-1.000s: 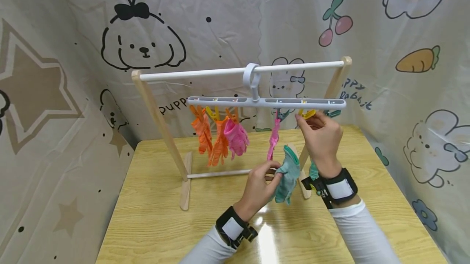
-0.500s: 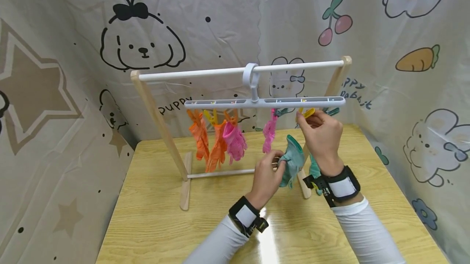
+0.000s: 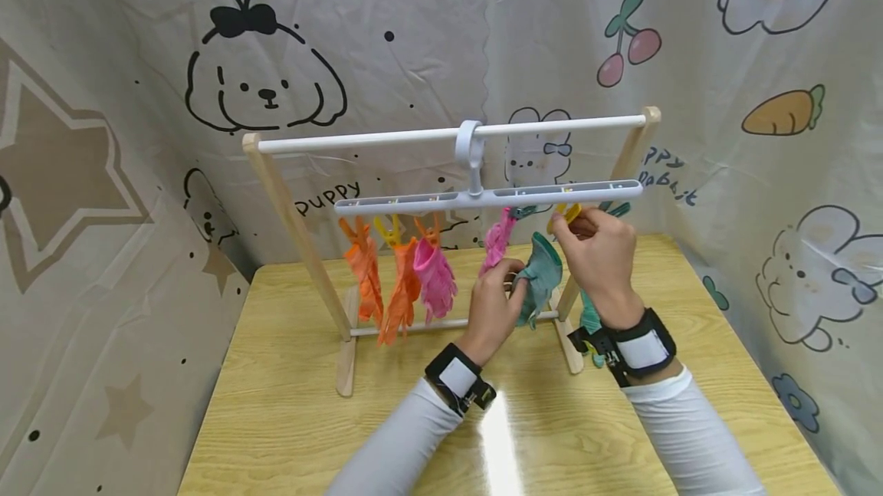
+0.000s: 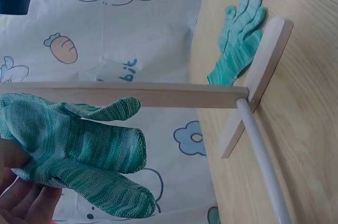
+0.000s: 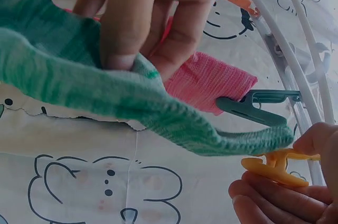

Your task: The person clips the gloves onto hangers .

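Note:
My left hand (image 3: 493,308) pinches a green knit glove (image 3: 541,274) near its cuff, with the glove's fingers hanging down. My right hand (image 3: 600,258) pinches a yellow clip (image 3: 569,211) on the right half of the grey hanger (image 3: 476,197). In the right wrist view, the glove's cuff (image 5: 227,139) lies close by the yellow clip (image 5: 280,167); whether the clip's jaws are around the cuff I cannot tell. Just left of it, a dark green clip (image 5: 259,102) holds a pink glove (image 5: 216,78). A second green glove (image 4: 240,39) lies on the table.
Orange and yellow clips hold two orange gloves (image 3: 364,277) and a pink glove (image 3: 434,281) on the hanger's left half. A wooden stand with a white top rod (image 3: 359,141) carries the hanger. Another dark green clip (image 3: 616,209) is partly behind my right hand.
My left hand has lifted the green glove up toward the yellow clip. The hanger has swung, its left end coming lower and nearer. My right hand keeps its grip on the clip.

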Demonstrator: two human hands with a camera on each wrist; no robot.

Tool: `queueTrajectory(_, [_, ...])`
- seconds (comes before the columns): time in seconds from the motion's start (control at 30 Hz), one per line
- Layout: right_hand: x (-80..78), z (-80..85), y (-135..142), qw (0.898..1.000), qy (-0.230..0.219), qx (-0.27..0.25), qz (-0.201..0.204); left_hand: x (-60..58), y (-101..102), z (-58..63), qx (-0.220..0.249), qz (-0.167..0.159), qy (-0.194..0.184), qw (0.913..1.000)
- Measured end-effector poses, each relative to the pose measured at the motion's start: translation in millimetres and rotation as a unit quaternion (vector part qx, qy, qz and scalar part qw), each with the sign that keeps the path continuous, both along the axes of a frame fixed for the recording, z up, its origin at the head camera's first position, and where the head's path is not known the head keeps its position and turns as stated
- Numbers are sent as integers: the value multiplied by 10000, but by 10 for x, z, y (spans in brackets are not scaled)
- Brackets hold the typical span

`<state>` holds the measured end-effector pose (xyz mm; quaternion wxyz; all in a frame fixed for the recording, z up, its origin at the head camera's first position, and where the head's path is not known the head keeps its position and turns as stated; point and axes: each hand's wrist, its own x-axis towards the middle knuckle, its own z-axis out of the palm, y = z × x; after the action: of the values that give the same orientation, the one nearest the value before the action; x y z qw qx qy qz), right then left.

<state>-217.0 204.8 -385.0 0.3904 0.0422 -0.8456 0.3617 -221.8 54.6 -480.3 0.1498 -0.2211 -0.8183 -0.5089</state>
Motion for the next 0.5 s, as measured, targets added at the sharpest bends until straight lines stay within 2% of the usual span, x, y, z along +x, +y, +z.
queueTrajectory(0.23, [-1, 13, -49, 9995, 37, 313, -1, -81, -10, 40, 29, 8, 50, 10000])
queueTrajectory(0.5, [-11, 12, -84, 9989, -99, 463, -25, -122, -31, 87, 4, -37, 47, 10000])
